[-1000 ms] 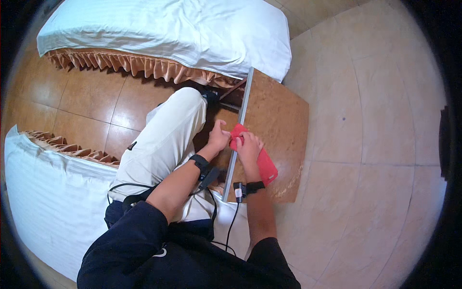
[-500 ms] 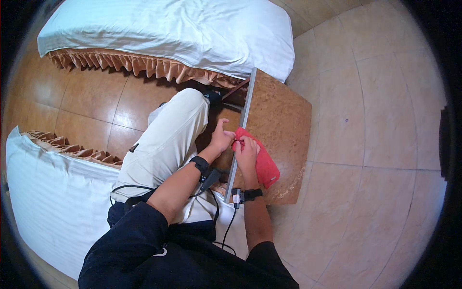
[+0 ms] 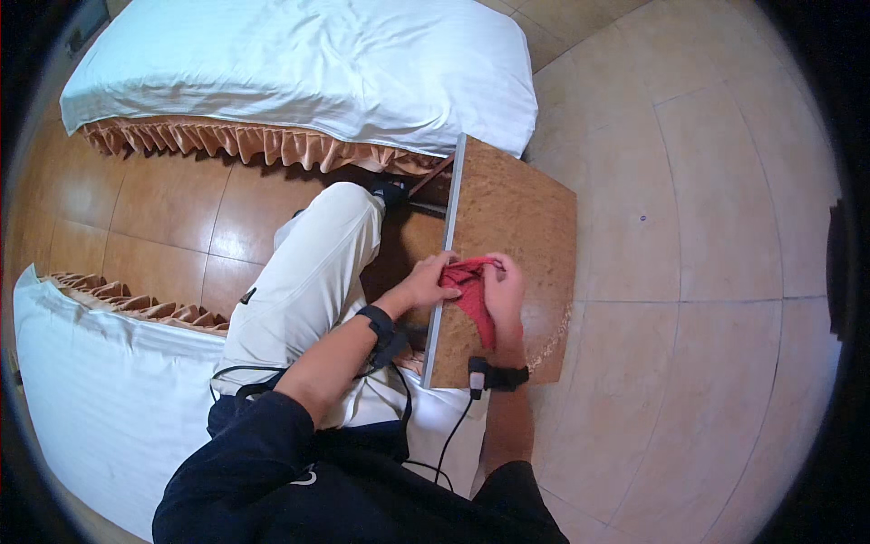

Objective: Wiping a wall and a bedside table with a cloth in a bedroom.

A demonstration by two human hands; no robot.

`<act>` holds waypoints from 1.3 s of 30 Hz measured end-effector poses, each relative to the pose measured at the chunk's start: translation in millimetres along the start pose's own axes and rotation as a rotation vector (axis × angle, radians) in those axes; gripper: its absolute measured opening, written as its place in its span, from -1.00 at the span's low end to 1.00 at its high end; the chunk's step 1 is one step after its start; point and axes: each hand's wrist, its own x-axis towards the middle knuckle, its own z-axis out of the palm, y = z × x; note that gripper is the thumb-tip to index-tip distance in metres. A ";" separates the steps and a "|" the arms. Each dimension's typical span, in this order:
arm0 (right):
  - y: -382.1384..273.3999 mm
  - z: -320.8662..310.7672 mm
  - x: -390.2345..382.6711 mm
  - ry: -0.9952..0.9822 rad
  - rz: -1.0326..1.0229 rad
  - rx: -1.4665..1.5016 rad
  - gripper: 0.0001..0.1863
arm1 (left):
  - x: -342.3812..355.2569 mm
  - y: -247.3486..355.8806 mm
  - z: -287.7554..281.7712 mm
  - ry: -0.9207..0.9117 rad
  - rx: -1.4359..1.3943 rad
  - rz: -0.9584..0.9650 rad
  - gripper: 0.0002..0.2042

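A red textured cloth (image 3: 469, 288) is stretched between my two hands, over a brown wood-patterned tabletop (image 3: 530, 227) with a grey edge strip. My left hand (image 3: 428, 280) pinches its left end near that strip. At the cloth's upper right corner, the fingers of my right hand (image 3: 503, 283) are closed on its edge. The cloth's lower part hangs down to a point beside my right wrist. Some fingertips are hidden by the cloth and by the hands themselves.
White-sheeted beds (image 3: 299, 68) with ruffled skirts (image 3: 217, 138) stand at the far side and the left. My bent leg in light trousers (image 3: 313, 263) is beside the table. Dark cables (image 3: 453, 435) run from my wristbands. Tiled floor (image 3: 716, 381) lies to the right.
The cloth hung as a longer folded piece toward the lower right; now its upper edge is spread between my hands. My right hand moved right, and my left fingers closed on the cloth.
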 end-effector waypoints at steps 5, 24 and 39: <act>-33.3 -45.2 2.2 0.092 -0.058 0.019 -0.87 | 6.9 26.4 -12.0 -0.245 -0.033 0.012 -0.58; -156.3 -160.0 16.9 0.261 -0.268 0.505 -0.88 | 26.3 63.0 -45.6 -0.013 0.131 0.281 -0.46; -175.4 -195.1 13.7 0.100 -0.362 0.402 -0.87 | 39.3 95.4 -49.8 -0.576 -0.374 0.043 -0.68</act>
